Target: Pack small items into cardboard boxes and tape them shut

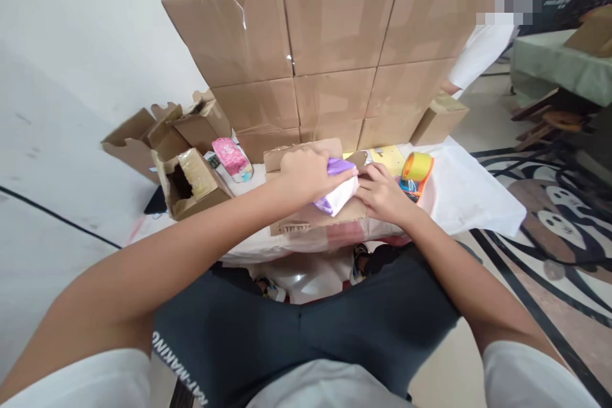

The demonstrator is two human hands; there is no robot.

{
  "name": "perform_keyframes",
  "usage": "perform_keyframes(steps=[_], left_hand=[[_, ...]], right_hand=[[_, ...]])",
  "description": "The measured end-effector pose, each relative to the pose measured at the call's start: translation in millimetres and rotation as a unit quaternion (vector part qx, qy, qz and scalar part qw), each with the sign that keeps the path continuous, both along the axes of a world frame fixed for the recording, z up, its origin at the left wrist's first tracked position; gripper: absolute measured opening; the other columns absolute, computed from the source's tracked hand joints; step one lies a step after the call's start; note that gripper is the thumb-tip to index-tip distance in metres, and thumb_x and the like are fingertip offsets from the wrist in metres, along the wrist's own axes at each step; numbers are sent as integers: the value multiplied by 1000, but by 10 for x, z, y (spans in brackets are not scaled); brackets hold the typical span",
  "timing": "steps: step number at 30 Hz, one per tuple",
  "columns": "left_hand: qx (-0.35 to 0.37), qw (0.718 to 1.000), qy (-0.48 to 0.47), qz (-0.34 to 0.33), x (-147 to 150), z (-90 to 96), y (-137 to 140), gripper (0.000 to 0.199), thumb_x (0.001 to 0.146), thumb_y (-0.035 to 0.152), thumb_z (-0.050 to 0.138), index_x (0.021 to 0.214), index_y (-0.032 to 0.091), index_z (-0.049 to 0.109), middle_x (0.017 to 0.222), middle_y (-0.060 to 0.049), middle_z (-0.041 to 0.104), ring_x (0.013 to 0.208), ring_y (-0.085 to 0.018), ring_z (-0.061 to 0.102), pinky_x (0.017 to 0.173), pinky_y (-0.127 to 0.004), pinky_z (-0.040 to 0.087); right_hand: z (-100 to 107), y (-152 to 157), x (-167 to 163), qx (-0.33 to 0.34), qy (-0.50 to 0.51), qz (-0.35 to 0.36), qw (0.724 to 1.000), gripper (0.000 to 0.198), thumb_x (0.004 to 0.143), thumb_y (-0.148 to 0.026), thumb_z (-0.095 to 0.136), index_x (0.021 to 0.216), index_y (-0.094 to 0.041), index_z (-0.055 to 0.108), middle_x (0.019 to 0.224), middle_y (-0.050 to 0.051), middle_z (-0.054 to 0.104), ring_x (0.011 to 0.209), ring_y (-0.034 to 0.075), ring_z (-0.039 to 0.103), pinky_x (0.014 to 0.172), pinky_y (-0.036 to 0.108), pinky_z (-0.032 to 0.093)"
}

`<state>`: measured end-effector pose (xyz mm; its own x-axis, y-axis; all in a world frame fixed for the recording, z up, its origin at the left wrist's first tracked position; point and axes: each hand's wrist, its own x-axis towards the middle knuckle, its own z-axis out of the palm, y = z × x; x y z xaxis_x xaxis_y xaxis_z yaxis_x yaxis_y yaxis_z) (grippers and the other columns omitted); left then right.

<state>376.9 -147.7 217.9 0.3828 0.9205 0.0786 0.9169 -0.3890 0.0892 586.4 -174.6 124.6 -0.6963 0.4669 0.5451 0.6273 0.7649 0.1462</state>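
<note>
My left hand (308, 173) is closed over a purple and white soft packet (340, 194), which looks like a tissue pack. The fingers of my right hand (382, 191) are bent against the packet's right end, and what their tips pinch is partly hidden. Under both hands lies a flat piece of cardboard (301, 220) on the white-covered table. A pink packet (231, 158) rests to the left of my left hand. Just right of my right hand are a yellow tape roll (417, 167) and an orange-edged tray (425, 188) with small items.
A tall cardboard partition (335, 32) stands along the table's far side. Cut cardboard boxes (191, 182) crowd the left end, and another box (440, 118) stands at the right. Behind the partition at right is a person in a white sleeve (485, 48).
</note>
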Motion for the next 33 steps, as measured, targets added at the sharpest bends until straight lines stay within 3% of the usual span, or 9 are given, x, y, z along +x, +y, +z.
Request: perform_keyframes(steps=[5, 9, 14, 17, 19, 22, 27, 30, 33], left_hand=[[18, 994, 68, 86, 42, -28, 145, 84, 90, 80, 37, 108, 7, 74, 108, -23, 70, 105, -41, 66, 87, -48, 48], [112, 992, 46, 42, 129, -263, 282, 62, 100, 54, 38, 121, 5, 69, 131, -25, 63, 127, -42, 56, 106, -54, 38], [-66, 992, 89, -62, 195, -521, 329, 54, 102, 49, 38, 101, 10, 76, 101, -18, 75, 100, -32, 71, 87, -41, 51], [-47, 991, 41, -119, -305, -501, 178, 50, 103, 53, 36, 101, 21, 75, 104, -9, 76, 97, -25, 71, 86, -36, 51], [87, 979, -109, -148, -881, -570, -5, 46, 102, 56, 39, 104, 23, 71, 104, -7, 75, 99, -24, 69, 88, -38, 51], [303, 883, -349, -77, -1740, -902, -248, 54, 100, 64, 38, 134, 26, 54, 126, -11, 67, 111, -27, 66, 93, -44, 53], [111, 945, -254, -174, -2073, -1560, -180, 125, 62, 93, 60, 158, 19, 27, 158, -28, 37, 144, -45, 43, 107, -56, 47], [125, 920, -332, -170, -1721, -1686, -46, 75, 91, 76, 44, 143, 22, 52, 148, -19, 53, 147, -35, 41, 119, -56, 36], [147, 894, -422, -31, -1403, -1641, -8, 46, 104, 50, 34, 122, 22, 66, 131, -13, 65, 139, -28, 50, 119, -51, 38]], right_hand=[[-16, -20, 49, -31, 17, -9, 999, 20, 89, -7, 53, 88, -20, 68, 99, 6, 75, 114, 29, 50, 95, 46, 37], [-17, -29, 22, -45, 20, -25, 998, 19, 91, -9, 53, 89, -20, 68, 97, 6, 74, 114, 29, 51, 95, 46, 37], [17, -57, 14, -61, 23, -17, 998, 20, 88, -10, 54, 96, -21, 69, 105, 8, 73, 114, 30, 53, 98, 50, 40], [-11, -91, 92, -55, 128, -36, 990, 44, 85, -25, 66, 129, -21, 59, 142, 15, 54, 131, 36, 44, 106, 56, 41], [-97, -102, 159, -76, 265, -79, 958, 81, 80, -42, 77, 149, -23, 39, 150, 18, 42, 134, 39, 44, 105, 58, 45], [-292, -103, 201, -199, 406, -107, 886, 96, 84, -57, 72, 158, -29, 17, 150, 18, 43, 125, 34, 56, 94, 52, 56], [-431, -67, 58, -311, 250, 13, 917, 55, 101, -55, 45, 151, -32, 48, 161, 7, 43, 152, 32, 33, 121, 59, 33], [-358, 17, -49, -253, 293, -38, 921, 51, 104, -52, 35, 145, -30, 58, 151, 7, 56, 148, 30, 37, 121, 59, 32], [-287, 126, -147, -223, 310, -50, 923, 54, 105, -52, 31, 139, -25, 63, 141, 10, 64, 143, 30, 44, 117, 58, 37]])
